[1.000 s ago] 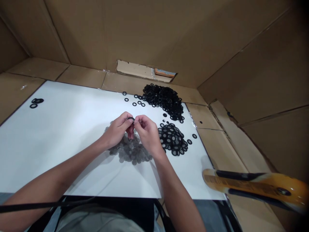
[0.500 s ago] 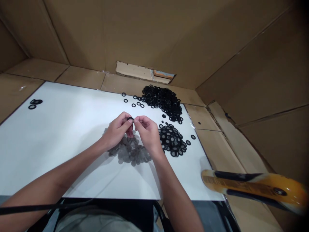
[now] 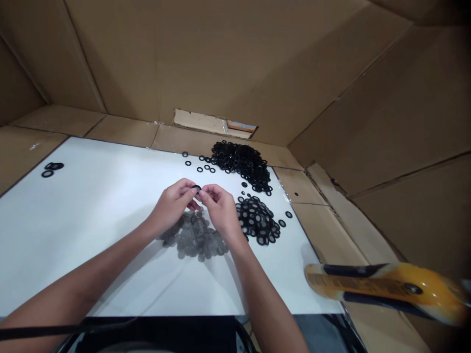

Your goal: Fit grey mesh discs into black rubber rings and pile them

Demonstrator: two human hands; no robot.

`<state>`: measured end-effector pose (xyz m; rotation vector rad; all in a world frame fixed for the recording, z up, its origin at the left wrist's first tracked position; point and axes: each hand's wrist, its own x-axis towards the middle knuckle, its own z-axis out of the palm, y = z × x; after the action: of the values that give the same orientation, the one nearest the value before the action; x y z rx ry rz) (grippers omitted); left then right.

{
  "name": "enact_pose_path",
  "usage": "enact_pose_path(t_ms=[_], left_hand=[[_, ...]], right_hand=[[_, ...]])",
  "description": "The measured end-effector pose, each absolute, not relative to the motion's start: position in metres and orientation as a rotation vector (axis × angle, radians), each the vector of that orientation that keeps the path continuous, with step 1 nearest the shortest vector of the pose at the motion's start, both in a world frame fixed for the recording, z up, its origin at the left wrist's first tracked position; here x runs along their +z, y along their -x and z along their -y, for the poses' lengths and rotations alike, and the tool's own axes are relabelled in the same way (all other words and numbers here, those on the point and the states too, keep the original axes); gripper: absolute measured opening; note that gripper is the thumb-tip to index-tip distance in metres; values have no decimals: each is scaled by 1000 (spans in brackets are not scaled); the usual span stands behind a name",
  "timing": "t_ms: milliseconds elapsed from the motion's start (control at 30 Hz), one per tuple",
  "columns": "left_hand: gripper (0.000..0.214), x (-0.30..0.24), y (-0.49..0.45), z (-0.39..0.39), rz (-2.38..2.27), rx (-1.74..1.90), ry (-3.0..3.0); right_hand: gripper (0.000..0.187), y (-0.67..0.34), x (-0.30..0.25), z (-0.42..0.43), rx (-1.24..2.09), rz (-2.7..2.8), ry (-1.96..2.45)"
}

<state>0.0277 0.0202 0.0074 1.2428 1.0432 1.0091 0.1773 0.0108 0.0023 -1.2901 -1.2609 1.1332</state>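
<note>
My left hand pinches a black ring between thumb and fingers, above the middle of the white board. Fingertips of my right hand are closed at the ring's right edge. Whether a disc sits in that ring I cannot tell. Just below the hands lies a heap of thin grey discs, partly covered by them. Beside my right hand is a pile of black rings with grey centres. Farther back a larger pile of black rings has several loose ones at its left.
The white board lies on cardboard, with cardboard walls around it. A few black rings lie at the far left. A yellow and black tool handle juts in at the right. A dark strap crosses the lower left.
The view has tilted slightly, so the board sits lower. My right fingertips have come closer against the ring, which stays in my left hand.
</note>
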Motion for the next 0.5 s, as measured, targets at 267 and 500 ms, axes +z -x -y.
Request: enact_pose_path(t_ms=[267,500], left_hand=[[23,8,-27,-14,-1089,930,-1527],[18,13,-25,-9,-1092,939,-1766]], right_hand=[[18,-179,2,-15,1114,1250,1223],[13,-179,5,-12,1122,1235,1140]])
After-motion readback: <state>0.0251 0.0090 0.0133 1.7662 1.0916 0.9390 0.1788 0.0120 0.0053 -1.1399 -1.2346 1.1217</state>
